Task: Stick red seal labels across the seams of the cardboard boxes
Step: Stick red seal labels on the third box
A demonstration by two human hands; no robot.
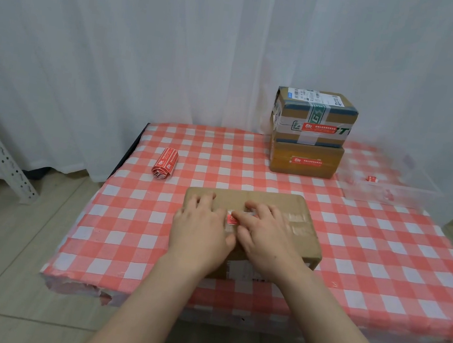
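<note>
Near front edge of the red-checked table (381, 268), centre: flat brown cardboard box (295, 211). Our left hand (202, 226) & right hand (265, 236) lie spread flat on top, gripping nothing, pressing a red seal label (232, 219) onto its taped seam. Twd left edge: roll of red labels (164, 163). Far edge: two stacked labelled boxes (309, 142).

A home room: gingham tablecloth (383, 253), white curtains (121, 38) (floor-length), tiled floor (1, 255).

green "g" and "t" on tape (317, 113) across the upper box (290, 109) (red labels (306, 161): print too small).
</note>
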